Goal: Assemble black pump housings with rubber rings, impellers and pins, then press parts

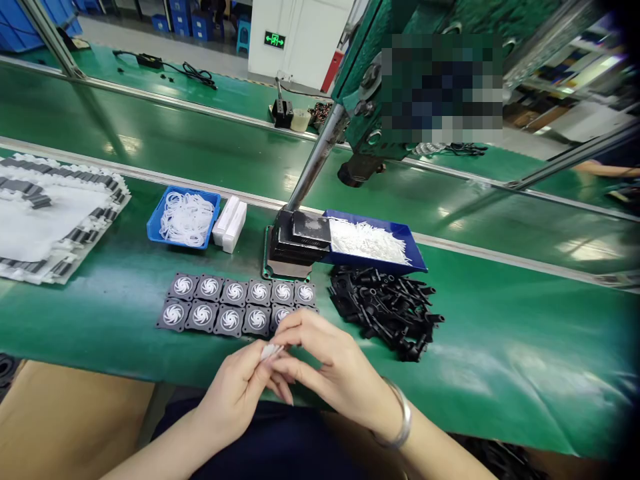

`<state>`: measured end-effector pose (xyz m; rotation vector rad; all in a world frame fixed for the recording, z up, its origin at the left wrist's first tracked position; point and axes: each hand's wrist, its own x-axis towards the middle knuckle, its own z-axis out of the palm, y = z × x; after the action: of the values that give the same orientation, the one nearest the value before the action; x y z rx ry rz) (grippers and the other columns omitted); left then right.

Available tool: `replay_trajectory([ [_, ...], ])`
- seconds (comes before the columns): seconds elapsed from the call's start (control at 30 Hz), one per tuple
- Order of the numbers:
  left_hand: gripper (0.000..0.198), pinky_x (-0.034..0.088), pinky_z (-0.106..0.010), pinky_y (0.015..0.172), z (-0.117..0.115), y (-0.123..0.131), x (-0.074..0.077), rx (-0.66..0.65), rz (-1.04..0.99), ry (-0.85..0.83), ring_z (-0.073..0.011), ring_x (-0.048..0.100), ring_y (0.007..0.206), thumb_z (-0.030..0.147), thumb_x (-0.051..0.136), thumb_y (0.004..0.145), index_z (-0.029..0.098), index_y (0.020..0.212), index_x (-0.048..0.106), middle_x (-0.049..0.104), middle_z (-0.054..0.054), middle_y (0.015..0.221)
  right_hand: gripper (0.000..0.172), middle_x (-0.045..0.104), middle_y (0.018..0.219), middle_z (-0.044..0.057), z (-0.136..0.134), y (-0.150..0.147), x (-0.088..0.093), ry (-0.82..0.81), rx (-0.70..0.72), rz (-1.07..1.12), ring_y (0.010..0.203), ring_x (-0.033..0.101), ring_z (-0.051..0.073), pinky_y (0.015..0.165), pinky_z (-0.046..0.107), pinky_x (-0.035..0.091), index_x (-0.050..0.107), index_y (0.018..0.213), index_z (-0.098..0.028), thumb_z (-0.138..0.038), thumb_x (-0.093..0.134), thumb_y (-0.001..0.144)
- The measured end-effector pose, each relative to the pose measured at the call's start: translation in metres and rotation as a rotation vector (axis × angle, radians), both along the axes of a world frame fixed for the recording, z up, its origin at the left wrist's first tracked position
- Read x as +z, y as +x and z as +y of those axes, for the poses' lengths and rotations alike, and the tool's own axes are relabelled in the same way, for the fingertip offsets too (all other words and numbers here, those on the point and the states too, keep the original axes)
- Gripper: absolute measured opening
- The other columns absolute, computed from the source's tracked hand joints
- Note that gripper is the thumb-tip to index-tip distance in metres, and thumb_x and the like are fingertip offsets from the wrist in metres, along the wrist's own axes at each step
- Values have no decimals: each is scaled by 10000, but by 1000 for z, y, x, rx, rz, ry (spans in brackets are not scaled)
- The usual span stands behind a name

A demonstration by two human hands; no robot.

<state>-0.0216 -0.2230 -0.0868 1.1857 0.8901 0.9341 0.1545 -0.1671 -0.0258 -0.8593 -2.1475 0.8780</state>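
Observation:
My left hand (239, 381) is closed, pinching a small white piece (271, 351) between thumb and fingers. From the other side, my right hand (334, 365) is closed on the same piece with its thumb and index finger. Fingers cover much of the piece, so its full shape is hidden. Just beyond my hands lie two rows of square dark frames (230, 320) with white swirl-shaped centres; my right hand hides part of the near row's right end. To the right is a pile of black plastic parts (383, 310).
A green press (357, 127) stands on the green bench (500, 347), its base (300, 240) behind the frames. Beside it are a dark blue tray (415, 250) of thin white pieces, a blue tray (214, 200) of white rings and white blocks (230, 223). Stacked white sheets (55, 227) lie left.

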Motion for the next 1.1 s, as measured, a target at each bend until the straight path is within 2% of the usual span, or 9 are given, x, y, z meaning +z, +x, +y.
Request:
replay_trajectory([
  [0.03,324,594,-233,657,0,0,0,0,-1,13,-123,711,664,380,384,1036,160,943,602,635,-19,804,46,628,913,41,-1,-3,-3,-70,16,25,853,610,139,747,257,520,646,947,-192,-234,644,928],
  [0.17,341,597,-234,640,-2,-2,-2,20,-22,13,-124,716,656,379,365,1041,153,923,591,655,-35,829,176,605,794,10,1,-12,-11,-151,9,51,768,586,124,686,241,490,596,768,-183,-252,671,911],
  [0.3,348,588,-240,613,-4,-5,-1,108,-69,-35,-130,711,632,405,366,1038,152,928,579,666,-41,821,211,629,798,16,11,-16,-3,-144,53,69,755,601,125,677,242,501,590,744,-185,-277,659,921],
  [0.37,342,579,-242,590,-5,-8,-1,176,-92,-81,-132,704,608,427,386,1030,152,958,576,667,-39,811,162,672,825,19,19,-18,1,-154,-35,127,772,642,130,701,250,524,620,790,-192,-255,630,939],
  [0.5,352,573,-252,589,-6,-13,-3,189,-113,-143,-139,701,600,470,420,1012,153,997,571,676,-42,804,85,739,907,24,40,-23,-5,27,-250,39,844,693,153,785,284,545,683,962,-211,-211,598,956],
  [0.63,359,572,-262,621,-8,-16,-8,124,-92,-171,-139,705,623,464,398,1020,153,995,576,678,-48,830,113,737,888,24,53,-30,-17,199,-196,-60,839,676,157,789,292,539,686,980,-203,-166,581,959],
  [0.93,356,572,-266,636,-5,-21,-10,63,-87,-170,-140,704,644,447,389,1025,148,997,582,660,-47,848,79,705,843,31,58,-33,-27,230,-158,-132,785,632,156,746,302,520,653,942,-190,-174,579,963],
  [1.0,356,575,-270,639,-5,-21,-9,59,-87,-172,-143,706,648,445,387,1026,149,1001,583,660,-49,852,50,698,849,44,60,-32,-25,266,-141,-191,813,629,180,768,338,518,640,914,-187,-226,625,941],
  [1.1,347,581,-272,642,-4,-23,-6,67,-86,-167,-145,708,650,438,388,1026,153,1005,585,659,-46,852,186,675,959,94,56,-28,-11,378,-221,-183,944,619,234,860,414,506,622,984,-174,-315,698,890],
])
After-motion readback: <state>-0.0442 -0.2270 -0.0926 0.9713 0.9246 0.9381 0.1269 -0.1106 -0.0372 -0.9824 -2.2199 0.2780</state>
